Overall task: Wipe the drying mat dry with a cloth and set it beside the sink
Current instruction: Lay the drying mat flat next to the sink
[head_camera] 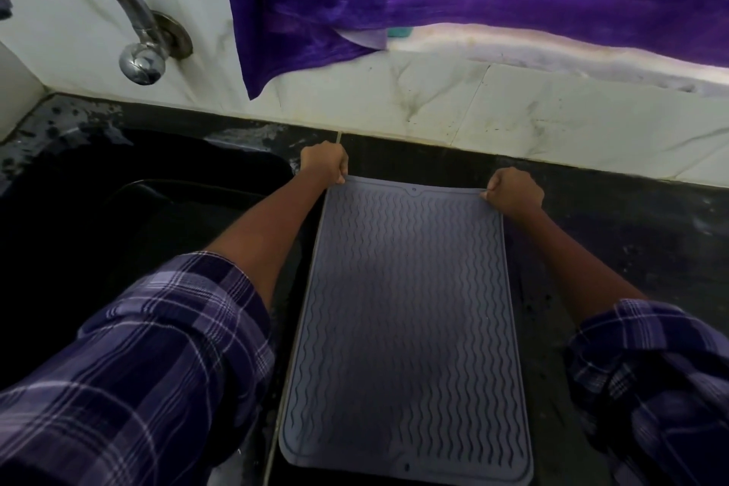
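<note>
Here the grey drying mat [406, 327] lies lengthwise on the black counter [615, 233], just right of the sink [130, 217], w/ its near end at the counter's front edge. Left hand [324, 162] pinches the mat's far-left corner; right hand [514, 190] pinches the far-right corner, both fists closed. Purple cloth [315, 4] hangs over the ledge behind the counter's back edge, near the tap [130, 20].
</note>
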